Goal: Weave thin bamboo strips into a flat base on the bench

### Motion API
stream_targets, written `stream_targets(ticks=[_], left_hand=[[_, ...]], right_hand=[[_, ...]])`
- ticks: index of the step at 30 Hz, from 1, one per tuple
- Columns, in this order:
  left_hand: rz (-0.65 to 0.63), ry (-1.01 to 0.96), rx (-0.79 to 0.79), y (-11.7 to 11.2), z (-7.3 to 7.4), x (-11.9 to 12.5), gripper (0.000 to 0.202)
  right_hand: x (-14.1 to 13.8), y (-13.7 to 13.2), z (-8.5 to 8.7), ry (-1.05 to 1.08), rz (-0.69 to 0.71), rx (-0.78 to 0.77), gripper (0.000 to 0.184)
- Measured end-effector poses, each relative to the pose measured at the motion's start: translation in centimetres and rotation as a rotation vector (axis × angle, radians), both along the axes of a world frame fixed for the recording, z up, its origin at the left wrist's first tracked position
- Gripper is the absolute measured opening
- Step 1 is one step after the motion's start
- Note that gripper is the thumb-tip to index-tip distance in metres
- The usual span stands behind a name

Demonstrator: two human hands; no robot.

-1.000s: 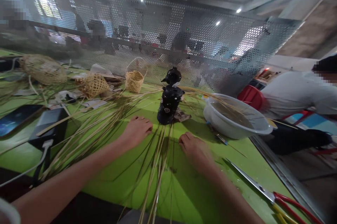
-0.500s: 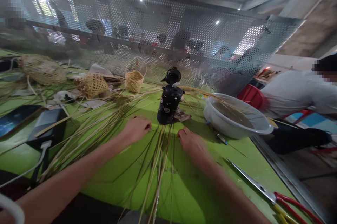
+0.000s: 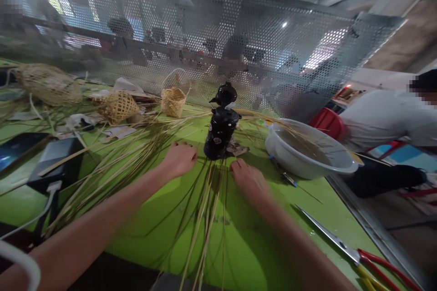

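A black bottle (image 3: 220, 134) with its lid flipped up stands on the green table between my hands, on the far ends of several thin plant strips (image 3: 205, 209) that run toward me. To the left of the bottle, my left hand (image 3: 180, 159) rests on the table with fingers curled in, apart from the bottle. On the other side my right hand (image 3: 248, 177) lies curled too, knuckles up, just right of the strips. The insides of both hands are hidden, so what they hold, if anything, cannot be made out.
A white basin (image 3: 310, 150) of water stands right, large scissors (image 3: 341, 245) lie nearer. Woven baskets (image 3: 173, 101), loose strips (image 3: 136, 163), a phone (image 3: 23, 150) and a dark box (image 3: 58, 163) occupy the left. Behind rises a perforated metal screen (image 3: 211, 22); a person (image 3: 378, 118) bends at right.
The view has shifted slightly. Both hands keep nearly the same place and curled shape beside the bottle, and the bottle and strips stay where they were.
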State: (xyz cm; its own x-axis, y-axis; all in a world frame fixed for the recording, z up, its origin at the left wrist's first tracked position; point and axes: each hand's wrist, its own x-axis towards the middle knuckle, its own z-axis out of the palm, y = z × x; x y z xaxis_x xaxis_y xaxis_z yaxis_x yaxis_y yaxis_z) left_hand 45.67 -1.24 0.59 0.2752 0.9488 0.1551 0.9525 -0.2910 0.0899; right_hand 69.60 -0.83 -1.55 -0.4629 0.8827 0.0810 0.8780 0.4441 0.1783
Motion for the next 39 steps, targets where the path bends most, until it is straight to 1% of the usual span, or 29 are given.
stream_targets(ticks=[3,6,10,13,16,19,21,24,26,29,32,36,39], left_hand=[[0.030,0.002,-0.042,1.1,-0.2,-0.2,0.011],[0.049,-0.013,-0.043,1.4,-0.6,-0.3,0.010],[0.032,-0.052,0.024,0.6,-1.1,-0.5,0.009],[0.029,-0.094,0.084,0.2,-1.1,-0.6,0.013],[0.052,-0.151,0.152,0.4,-0.8,-0.5,0.018],[0.044,-0.205,0.205,0.4,-0.6,0.1,0.022],[-0.033,-0.227,0.206,0.0,-0.6,0.9,0.020],[-0.250,-0.215,0.140,-1.0,-1.0,2.2,0.027],[-0.387,-0.164,0.059,-1.7,-1.4,2.8,0.036],[-0.511,-0.053,-0.091,-2.5,-2.1,3.2,0.053],[-0.560,0.000,-0.175,-3.0,-2.5,3.1,0.062],[-0.555,0.029,-0.214,-3.1,-2.9,3.0,0.067],[-0.553,0.044,-0.219,-3.0,-3.1,2.9,0.068]], right_hand=[[-0.3,0.2,0.4,-0.006,-0.008,-0.001,0.021],[-0.2,0.2,0.5,0.039,-0.026,-0.017,0.018],[1.2,0.2,0.0,0.231,-0.021,-0.059,0.014],[2.8,0.6,-0.3,0.384,0.004,-0.065,0.014],[4.2,1.4,-0.2,0.487,-0.023,0.011,0.017],[4.9,2.3,0.4,0.522,-0.071,0.122,0.026],[4.8,3.0,0.9,0.494,-0.056,0.175,0.036],[4.2,4.1,1.3,0.361,-0.015,0.210,0.048],[3.8,4.8,1.3,0.264,0.006,0.210,0.047],[3.5,5.6,1.0,0.183,0.055,0.214,0.035],[3.3,6.0,0.6,0.164,0.106,0.224,0.028],[3.5,6.3,0.5,0.176,0.150,0.235,0.024],[4.1,6.5,1.1,0.241,0.116,0.274,0.023]])
